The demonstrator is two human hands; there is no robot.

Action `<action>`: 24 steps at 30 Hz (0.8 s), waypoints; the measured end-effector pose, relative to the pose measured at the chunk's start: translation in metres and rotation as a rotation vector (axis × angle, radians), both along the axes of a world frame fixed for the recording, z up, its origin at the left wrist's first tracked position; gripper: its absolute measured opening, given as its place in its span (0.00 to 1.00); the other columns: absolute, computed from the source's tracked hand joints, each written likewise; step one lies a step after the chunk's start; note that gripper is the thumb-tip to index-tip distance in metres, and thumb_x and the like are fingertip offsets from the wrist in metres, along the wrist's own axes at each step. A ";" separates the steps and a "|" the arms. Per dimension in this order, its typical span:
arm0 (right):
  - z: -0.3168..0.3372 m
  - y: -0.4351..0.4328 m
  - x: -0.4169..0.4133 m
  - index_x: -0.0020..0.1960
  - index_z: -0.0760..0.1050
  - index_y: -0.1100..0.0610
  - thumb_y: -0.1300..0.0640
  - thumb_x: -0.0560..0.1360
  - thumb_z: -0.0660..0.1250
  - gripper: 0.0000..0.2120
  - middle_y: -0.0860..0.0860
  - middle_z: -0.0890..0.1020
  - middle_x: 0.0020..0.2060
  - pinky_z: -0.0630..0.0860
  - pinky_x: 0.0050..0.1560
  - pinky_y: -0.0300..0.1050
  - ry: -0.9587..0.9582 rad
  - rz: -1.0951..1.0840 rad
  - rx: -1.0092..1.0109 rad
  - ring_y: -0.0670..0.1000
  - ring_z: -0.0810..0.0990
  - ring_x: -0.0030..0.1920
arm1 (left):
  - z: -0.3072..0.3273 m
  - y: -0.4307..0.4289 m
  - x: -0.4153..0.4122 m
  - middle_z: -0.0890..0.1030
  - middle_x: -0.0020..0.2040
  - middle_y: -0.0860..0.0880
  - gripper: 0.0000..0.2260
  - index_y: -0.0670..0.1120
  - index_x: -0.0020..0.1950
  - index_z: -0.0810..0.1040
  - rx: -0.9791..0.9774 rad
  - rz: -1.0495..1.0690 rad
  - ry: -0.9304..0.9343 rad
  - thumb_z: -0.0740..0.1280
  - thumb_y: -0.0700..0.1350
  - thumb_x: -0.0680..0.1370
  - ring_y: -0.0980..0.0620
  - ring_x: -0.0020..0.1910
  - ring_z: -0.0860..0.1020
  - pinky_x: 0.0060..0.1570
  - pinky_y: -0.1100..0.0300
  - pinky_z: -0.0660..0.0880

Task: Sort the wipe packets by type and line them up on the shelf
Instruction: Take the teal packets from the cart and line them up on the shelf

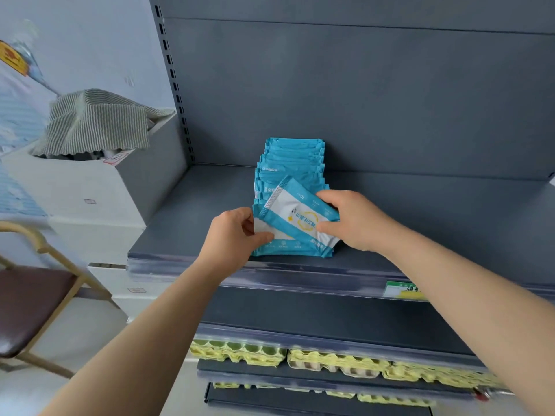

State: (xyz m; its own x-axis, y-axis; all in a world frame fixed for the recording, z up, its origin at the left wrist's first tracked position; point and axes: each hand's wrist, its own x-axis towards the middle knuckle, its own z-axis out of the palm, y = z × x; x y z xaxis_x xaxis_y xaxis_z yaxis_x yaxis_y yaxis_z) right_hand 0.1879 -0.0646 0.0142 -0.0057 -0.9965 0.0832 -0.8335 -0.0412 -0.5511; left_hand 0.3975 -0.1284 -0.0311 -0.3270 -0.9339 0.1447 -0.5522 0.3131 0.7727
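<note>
Two bare hands are seen now, left hand [235, 235] and right hand [357, 220]; both forearms [150, 325] are uncovered down to the frame's edge.

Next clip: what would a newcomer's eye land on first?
A row of blue wipe packets runs back along the grey shelf, mid-frame. At its front the right hand grips a tilted packet while the left hand pinches the frontmost packet. Yellow egg trays lie lower down.
</note>
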 end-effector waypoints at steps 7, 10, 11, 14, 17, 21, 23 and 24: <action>0.006 0.001 0.005 0.63 0.76 0.51 0.61 0.73 0.69 0.19 0.42 0.79 0.54 0.74 0.56 0.45 0.206 0.157 0.123 0.46 0.76 0.54 | 0.000 -0.006 0.011 0.85 0.46 0.44 0.07 0.40 0.50 0.81 0.452 -0.079 0.363 0.64 0.41 0.80 0.50 0.40 0.84 0.39 0.60 0.82; 0.003 -0.001 0.015 0.54 0.77 0.49 0.59 0.68 0.74 0.17 0.39 0.79 0.46 0.75 0.45 0.41 0.189 0.107 0.066 0.44 0.77 0.46 | 0.002 -0.002 0.016 0.85 0.47 0.47 0.12 0.43 0.54 0.80 0.473 -0.140 0.350 0.61 0.48 0.81 0.53 0.44 0.84 0.42 0.61 0.81; 0.001 -0.001 0.017 0.51 0.76 0.50 0.59 0.66 0.76 0.16 0.39 0.78 0.42 0.74 0.41 0.40 0.165 0.083 0.053 0.44 0.77 0.43 | 0.002 -0.001 0.018 0.85 0.47 0.48 0.12 0.44 0.53 0.80 0.446 -0.160 0.332 0.62 0.50 0.80 0.54 0.45 0.84 0.44 0.60 0.81; -0.004 0.002 0.017 0.47 0.74 0.51 0.58 0.64 0.77 0.16 0.42 0.79 0.41 0.74 0.39 0.37 0.091 0.047 0.028 0.44 0.78 0.41 | 0.001 0.005 0.022 0.86 0.48 0.52 0.16 0.47 0.53 0.81 0.353 -0.208 0.288 0.67 0.56 0.73 0.55 0.48 0.83 0.50 0.57 0.80; -0.012 0.008 0.014 0.48 0.75 0.51 0.56 0.64 0.78 0.17 0.41 0.78 0.41 0.70 0.39 0.31 0.022 -0.019 -0.044 0.43 0.76 0.43 | -0.001 0.008 0.021 0.86 0.45 0.55 0.09 0.50 0.49 0.81 0.286 -0.193 0.242 0.73 0.51 0.71 0.58 0.44 0.84 0.45 0.62 0.80; -0.023 0.014 0.016 0.51 0.76 0.52 0.56 0.69 0.76 0.13 0.39 0.78 0.45 0.70 0.39 0.25 -0.121 -0.081 -0.122 0.38 0.76 0.45 | -0.009 0.005 0.019 0.85 0.44 0.57 0.03 0.50 0.46 0.81 0.168 -0.128 0.125 0.72 0.44 0.74 0.59 0.41 0.84 0.45 0.62 0.81; -0.024 0.014 0.015 0.54 0.78 0.51 0.56 0.72 0.73 0.12 0.40 0.79 0.49 0.71 0.43 0.27 -0.138 -0.070 -0.111 0.38 0.76 0.47 | -0.009 0.003 0.021 0.85 0.41 0.56 0.04 0.49 0.45 0.82 0.183 -0.125 0.111 0.70 0.49 0.76 0.54 0.42 0.84 0.47 0.57 0.81; -0.024 0.014 0.015 0.55 0.78 0.51 0.57 0.73 0.72 0.11 0.40 0.79 0.50 0.71 0.44 0.29 -0.126 -0.054 -0.092 0.39 0.76 0.48 | -0.008 0.003 0.022 0.85 0.41 0.54 0.08 0.48 0.45 0.82 0.176 -0.121 0.098 0.68 0.51 0.77 0.51 0.41 0.83 0.47 0.54 0.81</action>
State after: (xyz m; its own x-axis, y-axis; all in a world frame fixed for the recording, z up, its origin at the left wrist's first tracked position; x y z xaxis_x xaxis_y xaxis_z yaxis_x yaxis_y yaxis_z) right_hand 0.2024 -0.0505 -0.0095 -0.0752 -0.9827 0.1690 -0.7602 -0.0531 -0.6475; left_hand 0.4198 -0.1257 -0.0394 -0.4304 -0.9024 0.0199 -0.4384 0.2282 0.8693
